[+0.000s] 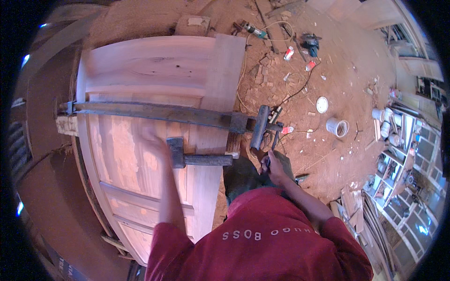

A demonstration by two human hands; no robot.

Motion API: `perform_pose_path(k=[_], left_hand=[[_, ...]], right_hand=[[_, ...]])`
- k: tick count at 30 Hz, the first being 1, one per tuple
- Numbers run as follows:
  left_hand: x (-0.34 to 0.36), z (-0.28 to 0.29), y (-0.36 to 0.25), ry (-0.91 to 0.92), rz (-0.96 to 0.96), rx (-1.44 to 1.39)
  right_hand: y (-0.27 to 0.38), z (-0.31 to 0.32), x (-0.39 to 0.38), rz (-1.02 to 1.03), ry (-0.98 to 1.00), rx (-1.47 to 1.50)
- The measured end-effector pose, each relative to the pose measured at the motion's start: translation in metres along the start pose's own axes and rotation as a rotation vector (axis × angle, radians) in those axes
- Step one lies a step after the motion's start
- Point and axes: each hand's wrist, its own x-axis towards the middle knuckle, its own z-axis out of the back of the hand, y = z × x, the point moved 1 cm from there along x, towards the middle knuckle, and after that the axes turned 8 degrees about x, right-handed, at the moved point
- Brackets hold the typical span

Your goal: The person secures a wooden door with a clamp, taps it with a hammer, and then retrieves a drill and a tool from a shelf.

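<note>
- Set in a cluttered workshop, over a reddish-brown earthen floor [347, 161] strewn with small wood offcuts [268, 77].
- Lying crosswise over a pale, pinkish wooden panelled door [204, 201]: a long, straight, dark grey metal bar clamp [164, 112].
- Points left to right along its long axis, dipping slightly toward the right; runs nearly square to the length of the door.
- Reaches from the door's left edge, with a small block-shaped end [70, 107] there, to past the right edge.
- Looks worn and dull, grey with brownish patches along the flat bar; carries a chunky dark block [238, 122] toward the right.
- Across the right end: a short, thick grey metal cylinder [260, 127], with a steep, slightly tilted axis.
- Gripping a slim dark rod [275, 140] near that end with the right hand [274, 167], fingers curled round.
- Cannot tell the grip of the left hand [152, 139], blurred over the door, just below the bar in view.
- Just beside the left wrist, flat on the door: a dark, block-headed mallet [206, 160], handle toward the right.
- Nearest the camera: a dark red T-shirt [281, 255].
- Farther out on the floor: a teal-and-black power drill [254, 30], a white round lid [322, 104] and a white plastic bucket [336, 127].
</note>
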Motion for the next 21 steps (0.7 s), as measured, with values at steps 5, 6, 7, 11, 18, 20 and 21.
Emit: perform_pose_path(k=[5,6,7,11,18,20,21], left_hand=[[-0.127,0.009,-0.142,0.506,-0.507,0.387],[-0.136,0.003,-0.148,0.534,-0.444,0.405],[-0.138,0.001,-0.151,0.561,-0.38,0.421],[-0.143,0.001,-0.154,0.606,-0.336,0.444],[-0.143,0.001,-0.156,0.618,-0.347,0.439],[-0.145,0.005,-0.155,0.61,-0.341,0.453],[-0.145,0.006,-0.157,0.603,-0.34,0.455]], right_hand=[[0.031,-0.013,-0.037,-0.094,-0.15,-0.024],[0.032,-0.015,-0.037,-0.118,-0.175,-0.052],[0.034,-0.018,-0.038,-0.141,-0.2,-0.079],[0.067,-0.034,-0.062,-0.232,-0.172,-0.128],[0.139,-0.039,-0.083,-0.419,-0.02,-0.044],[0.135,-0.036,-0.096,-0.26,0.006,-0.066],[0.134,-0.04,-0.106,-0.12,0.0,-0.119]])
